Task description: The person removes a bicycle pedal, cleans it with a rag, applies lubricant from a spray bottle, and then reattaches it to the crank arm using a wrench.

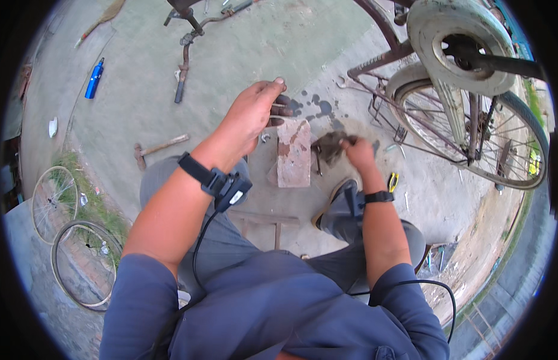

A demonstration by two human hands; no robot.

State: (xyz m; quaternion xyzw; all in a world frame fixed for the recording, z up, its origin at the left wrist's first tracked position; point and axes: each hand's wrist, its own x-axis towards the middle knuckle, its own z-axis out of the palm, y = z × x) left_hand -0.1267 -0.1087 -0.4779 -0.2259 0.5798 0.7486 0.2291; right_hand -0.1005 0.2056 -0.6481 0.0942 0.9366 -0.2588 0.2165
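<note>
A reddish-grey stone block (294, 159) stands between my knees, its top worn and patchy. My left hand (249, 114) is at its far left corner, the dark-stained fingers apart and pointing right; I make out nothing held in them. On the other side, my right hand (360, 153) is closed on a dirty, dark rag (331, 147), which hangs close to the block's right side. The rag partly hides what lies beneath it. Dark wet spots (321, 107) mark the ground just beyond the block.
An old bicycle frame with a rear wheel (471, 120) stands at the right. A handlebar (186, 54) lies far left, a hammer (162, 146) nearer. Also around are a blue bottle (95, 79), yellow-handled pliers (393, 181), a wrench (352, 84) and two loose wheel parts (56, 252).
</note>
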